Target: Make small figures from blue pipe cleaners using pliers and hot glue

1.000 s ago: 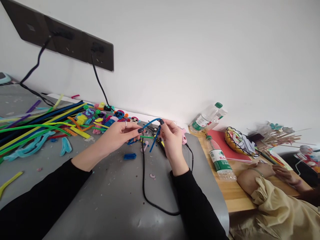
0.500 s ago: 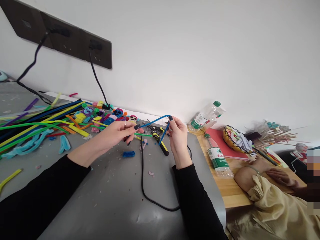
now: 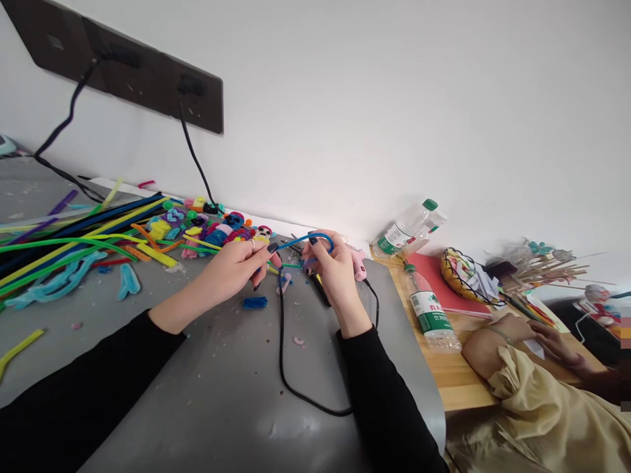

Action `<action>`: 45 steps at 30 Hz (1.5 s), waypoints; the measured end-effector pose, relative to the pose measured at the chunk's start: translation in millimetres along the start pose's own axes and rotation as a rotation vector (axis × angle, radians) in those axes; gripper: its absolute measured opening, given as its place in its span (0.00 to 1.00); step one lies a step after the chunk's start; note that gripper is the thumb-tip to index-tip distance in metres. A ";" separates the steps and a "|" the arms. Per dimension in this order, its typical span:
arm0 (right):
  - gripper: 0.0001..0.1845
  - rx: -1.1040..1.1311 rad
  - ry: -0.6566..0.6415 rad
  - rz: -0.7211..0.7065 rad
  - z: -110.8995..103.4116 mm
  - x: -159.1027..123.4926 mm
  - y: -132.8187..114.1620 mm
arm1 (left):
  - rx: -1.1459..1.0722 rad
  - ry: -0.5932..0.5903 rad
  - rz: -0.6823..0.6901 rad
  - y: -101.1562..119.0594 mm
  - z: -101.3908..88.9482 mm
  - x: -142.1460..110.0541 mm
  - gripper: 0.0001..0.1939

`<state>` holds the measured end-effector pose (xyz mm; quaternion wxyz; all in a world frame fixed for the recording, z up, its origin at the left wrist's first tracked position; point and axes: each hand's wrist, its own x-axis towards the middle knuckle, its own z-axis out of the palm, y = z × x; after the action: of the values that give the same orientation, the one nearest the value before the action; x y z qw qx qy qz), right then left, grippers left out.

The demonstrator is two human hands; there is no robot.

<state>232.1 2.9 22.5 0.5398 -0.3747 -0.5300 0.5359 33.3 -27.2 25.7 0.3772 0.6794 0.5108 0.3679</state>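
A blue pipe cleaner (image 3: 300, 239) stretches between my two hands above the grey tabletop, bending in a loop at its right end. My left hand (image 3: 244, 263) is closed, pinching its left part between thumb and fingers. The fingers of my right hand (image 3: 331, 263) are closed around the looped end. Behind the right hand lie pliers with black and yellow handles (image 3: 321, 292), partly hidden. A pink glue gun (image 3: 359, 264) shows just past that hand. On the mat under my left hand rests a short blue bundle (image 3: 255, 302).
Pipe cleaners (image 3: 73, 243) of many colours and several small fuzzy figures (image 3: 231, 230) lie at left against the wall. A black cord (image 3: 282, 341) loops over the mat. Water bottles (image 3: 428, 309) and a basket (image 3: 461, 272) stand right, beside another person's arm (image 3: 493, 341).
My right hand has moved slightly left and turned, curling the blue pipe cleaner's end into a loop. The glue gun now shows behind it. At right, the other person's hands have shifted.
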 end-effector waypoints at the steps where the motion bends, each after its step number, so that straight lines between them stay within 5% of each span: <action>1: 0.15 -0.023 -0.019 -0.008 0.0 -0.8 -0.9 | -0.027 0.008 -0.021 0.0 1.0 -0.3 0.22; 7: 0.17 -0.163 -0.153 0.014 -4.3 -3.4 -5.3 | -0.134 0.099 -0.048 -3.2 -0.3 2.2 0.18; 10: 0.25 -0.182 -0.215 0.018 -4.1 -4.8 -6.0 | -0.066 0.051 0.025 -7.0 -2.3 3.3 0.19; 14: 0.23 -0.145 -0.299 0.083 -1.8 -7.4 -9.7 | 0.028 -0.028 0.104 -7.9 -0.3 1.0 0.19; 19: 0.25 -0.062 -0.219 0.102 -0.9 -7.0 -14.5 | 0.119 0.138 0.127 -3.5 3.5 -3.0 0.10; 24: 0.22 0.002 -0.150 0.112 -2.6 -3.9 -14.2 | 0.307 0.252 0.339 -9.6 4.0 -2.8 0.11; 32: 0.19 -0.113 -0.069 0.102 -6.3 -2.6 -15.2 | 0.345 0.249 0.561 -13.4 7.5 -1.9 0.15; 45: 0.27 -0.171 0.122 -0.034 -8.6 0.7 -12.9 | 0.032 -0.051 0.094 -9.5 7.2 -3.6 0.17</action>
<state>242.7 3.0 33.9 0.5461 -0.4423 -0.5462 0.4559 35.0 -29.8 13.7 0.3616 0.7177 0.4741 0.3597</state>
